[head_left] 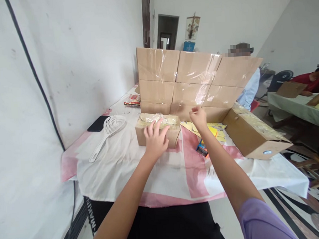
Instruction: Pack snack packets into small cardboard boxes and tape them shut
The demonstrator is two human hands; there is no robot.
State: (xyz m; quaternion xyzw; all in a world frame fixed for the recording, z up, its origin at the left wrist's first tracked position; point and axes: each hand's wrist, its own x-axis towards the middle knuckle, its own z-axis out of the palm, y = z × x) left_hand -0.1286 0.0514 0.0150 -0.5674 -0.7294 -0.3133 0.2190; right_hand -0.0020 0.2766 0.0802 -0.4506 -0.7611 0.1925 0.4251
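A small cardboard box (173,134) with clear tape over its top stands on the cloth-covered table. My left hand (156,134) rests on its top and front edge, the fingers spread. To the right of the box, my right hand (199,118) is raised in front of the tall cardboard panel (193,73), its fingers pinched together. Whatever they hold, if anything, is too small to make out. Below that hand a blue and orange packet (202,149) lies by a yellow item (213,131) and yellow printed sheets (221,134), partly hidden by my right forearm.
On the left lie a white slotted skimmer (115,124) and a black phone-like slab (97,123). A red snack packet (132,100) sits behind. A long taped carton (252,136) stands at right. One person (250,89) is beyond the panel, another (308,79) at a farther table.
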